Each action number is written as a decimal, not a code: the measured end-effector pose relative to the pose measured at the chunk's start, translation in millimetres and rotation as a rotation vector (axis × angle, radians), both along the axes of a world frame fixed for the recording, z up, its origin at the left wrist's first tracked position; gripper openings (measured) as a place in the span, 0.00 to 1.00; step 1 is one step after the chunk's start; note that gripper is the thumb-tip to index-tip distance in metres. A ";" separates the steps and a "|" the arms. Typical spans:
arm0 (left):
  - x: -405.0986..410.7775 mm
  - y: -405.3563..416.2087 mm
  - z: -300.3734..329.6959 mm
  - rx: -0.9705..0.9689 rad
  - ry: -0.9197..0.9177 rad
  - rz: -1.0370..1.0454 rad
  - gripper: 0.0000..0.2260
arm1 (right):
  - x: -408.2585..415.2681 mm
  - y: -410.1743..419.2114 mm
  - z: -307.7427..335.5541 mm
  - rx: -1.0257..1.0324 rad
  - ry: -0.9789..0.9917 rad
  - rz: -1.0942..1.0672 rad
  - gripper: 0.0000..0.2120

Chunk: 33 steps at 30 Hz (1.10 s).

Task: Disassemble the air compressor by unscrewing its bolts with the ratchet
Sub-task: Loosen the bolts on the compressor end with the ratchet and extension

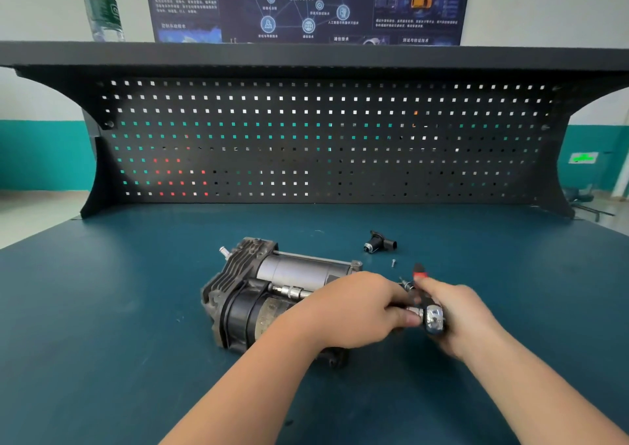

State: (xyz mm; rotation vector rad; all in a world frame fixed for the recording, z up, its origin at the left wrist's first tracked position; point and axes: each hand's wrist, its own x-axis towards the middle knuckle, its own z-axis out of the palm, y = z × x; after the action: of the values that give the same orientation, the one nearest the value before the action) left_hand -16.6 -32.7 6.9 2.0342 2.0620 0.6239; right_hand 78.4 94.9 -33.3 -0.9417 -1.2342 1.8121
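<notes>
The air compressor [269, 284] lies on its side on the blue bench, finned grey head to the left, silver motor cylinder behind, black housing in front. A long extension bar with a socket [289, 291] runs along it into the left end. My left hand [354, 312] lies over the compressor's right part and grips the bar near the ratchet. The ratchet's chrome head [434, 318] sits in my right hand [456, 315], which grips its black and red handle [419, 272] pointing away from me.
A small black fitting [377, 242] and a loose screw [393, 263] lie on the bench [136, 325] behind the hands. A black pegboard [320, 138] closes the back. A water bottle [102, 5] stands on the shelf above.
</notes>
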 end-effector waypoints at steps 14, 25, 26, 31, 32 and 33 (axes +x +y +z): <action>1.5 -0.9 3.0 -0.089 0.020 -0.030 0.10 | 12.5 -24.2 22.4 1.059 0.132 -0.201 0.12; 1.5 -0.2 2.7 -0.101 0.019 -0.037 0.13 | 8.0 -17.4 13.6 0.861 0.082 -0.277 0.15; 2.3 -0.6 3.4 -0.116 0.028 -0.045 0.12 | 11.6 -20.9 14.4 1.113 0.150 -0.300 0.16; 3.4 -0.9 4.4 -0.124 -0.020 -0.046 0.11 | 18.8 -26.9 9.6 1.600 0.187 -0.245 0.12; 3.6 -0.9 4.3 -0.117 -0.005 -0.042 0.11 | 17.8 -28.0 14.1 1.457 0.197 -0.225 0.12; 3.4 -0.8 4.2 -0.108 0.010 -0.039 0.11 | 15.7 -27.1 18.1 1.272 0.193 -0.205 0.12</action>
State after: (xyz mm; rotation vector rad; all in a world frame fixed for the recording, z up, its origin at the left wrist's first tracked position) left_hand -13.2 -33.5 11.0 2.0162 2.0099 0.4856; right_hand 94.1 67.8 -15.2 -0.1284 -1.6824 0.6306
